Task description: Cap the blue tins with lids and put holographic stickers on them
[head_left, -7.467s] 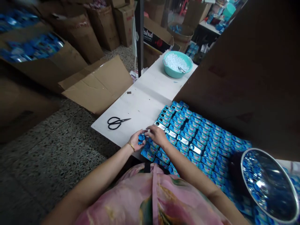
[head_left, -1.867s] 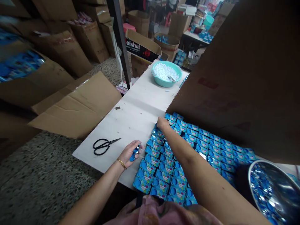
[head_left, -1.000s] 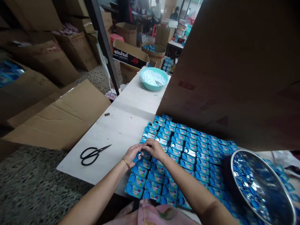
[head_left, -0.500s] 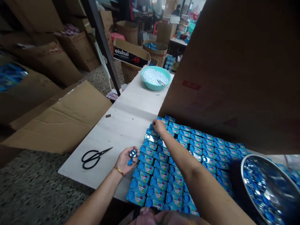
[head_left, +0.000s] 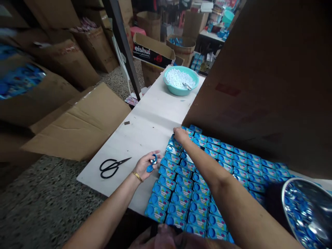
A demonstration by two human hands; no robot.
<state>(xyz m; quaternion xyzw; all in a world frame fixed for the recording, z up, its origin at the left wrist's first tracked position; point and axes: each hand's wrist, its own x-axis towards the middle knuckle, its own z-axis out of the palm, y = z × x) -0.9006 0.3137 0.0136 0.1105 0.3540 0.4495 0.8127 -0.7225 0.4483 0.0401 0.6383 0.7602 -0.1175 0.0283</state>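
In the head view, the left hand [head_left: 143, 166] has a loose grip on round, glossy blue caps [head_left: 149, 168] above the smooth white table [head_left: 149, 135]. The right hand [head_left: 181, 135] is at the far left end of the rounded, shiny blue boxes [head_left: 201, 189]; whether its grip holds anything, I cannot tell. Near right stands a polished bowl [head_left: 273, 197].

The right arm [head_left: 207, 166] reaches farther forward than the left, slanting in from the lower right with a slight bend at the elbow [head_left: 221, 183]. The right hand [head_left: 181, 135] is turned back-up, fingers angled downward — their tips are hidden, so the grip is hard to judge. The left forearm [head_left: 111, 207] rises from the bottom edge; the left hand [head_left: 146, 164] lies palm-up, fingers loosely curled — well apart from the right.
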